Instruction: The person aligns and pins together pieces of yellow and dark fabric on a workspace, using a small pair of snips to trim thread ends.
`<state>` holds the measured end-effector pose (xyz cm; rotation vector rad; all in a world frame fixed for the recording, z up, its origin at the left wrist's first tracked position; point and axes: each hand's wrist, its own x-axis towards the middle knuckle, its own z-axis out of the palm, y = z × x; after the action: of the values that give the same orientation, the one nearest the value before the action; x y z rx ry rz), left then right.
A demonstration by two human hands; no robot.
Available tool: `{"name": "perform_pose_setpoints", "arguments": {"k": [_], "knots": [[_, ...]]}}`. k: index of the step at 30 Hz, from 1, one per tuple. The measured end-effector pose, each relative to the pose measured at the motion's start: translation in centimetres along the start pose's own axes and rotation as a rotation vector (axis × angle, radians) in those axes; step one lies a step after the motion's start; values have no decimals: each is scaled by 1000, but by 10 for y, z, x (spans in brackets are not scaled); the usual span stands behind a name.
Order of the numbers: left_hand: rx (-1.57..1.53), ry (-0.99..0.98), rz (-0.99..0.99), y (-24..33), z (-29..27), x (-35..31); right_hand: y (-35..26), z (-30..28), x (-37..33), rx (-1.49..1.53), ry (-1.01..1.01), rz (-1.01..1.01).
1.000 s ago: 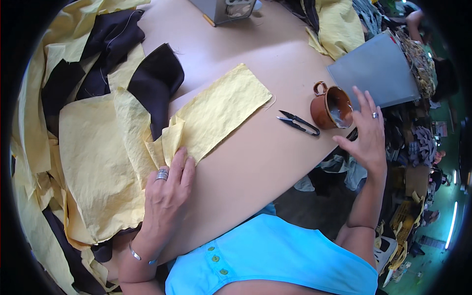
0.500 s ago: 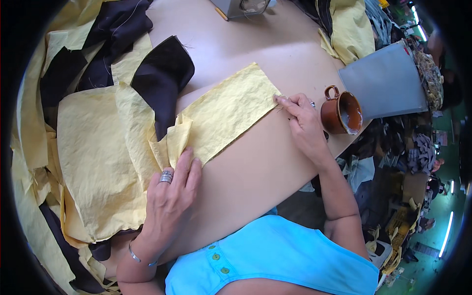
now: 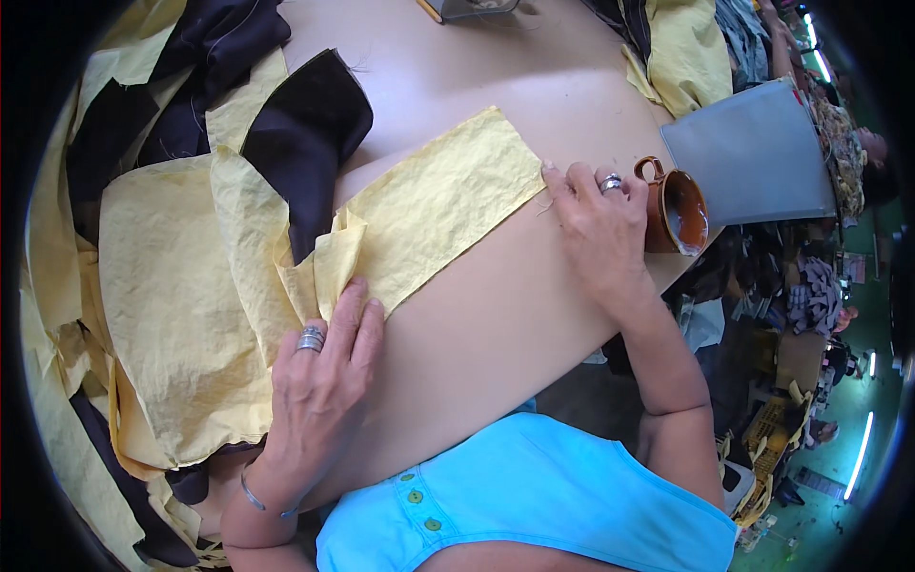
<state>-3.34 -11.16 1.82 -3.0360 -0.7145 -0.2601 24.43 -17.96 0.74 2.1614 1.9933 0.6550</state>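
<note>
A yellow cloth strip (image 3: 457, 195) lies slantwise on the table, its left end bunched into small folds. My left hand (image 3: 329, 357) rests at that bunched end, its fingers stretched out flat on the cloth. At the strip's right corner, my right hand (image 3: 602, 224) touches the edge with its index fingertip. Its other fingers are bent and spread apart, and its thumb is hidden below. Just beyond those knuckles stands a brown mug (image 3: 688, 214) with pale residue inside. Left of the strip are a larger yellow cloth piece (image 3: 176, 315) and a dark cloth piece (image 3: 310, 124).
The tan tabletop (image 3: 496, 315) slopes across the view. More yellow and dark cloth is heaped along its left side. A grey flat-sided container (image 3: 748, 157) stands at the right edge past the mug. Yellow cloth (image 3: 688, 57) hangs at the far right, and a dark tray (image 3: 477, 8) sits at the far edge.
My right hand has turned knuckles up and its fingers have spread, moving closer to the mug. My left hand stays on the folds. The whole view has shifted slightly.
</note>
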Motion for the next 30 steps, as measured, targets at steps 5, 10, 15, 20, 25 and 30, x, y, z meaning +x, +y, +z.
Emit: {"name": "perform_pose_setpoints", "arguments": {"k": [5, 10, 15, 20, 25, 30], "knots": [[-2, 17, -9, 0, 2, -1, -1, -7, -3, 50, 7, -101], [-23, 7, -18, -1, 0, 1, -32, -20, -11, 236, -47, -179], [4, 8, -9, 0, 0, 1, -15, -32, -6, 649, -118, -189], [17, 5, -5, -1, 2, 0, 81, -55, -20, 531, 122, 371], [-20, 11, -11, 1, 0, 3, 132, -22, -59, 402, -172, 371], [-21, 26, -6, 0, 2, 1, 132, -14, -64, 520, -129, 423]]}}
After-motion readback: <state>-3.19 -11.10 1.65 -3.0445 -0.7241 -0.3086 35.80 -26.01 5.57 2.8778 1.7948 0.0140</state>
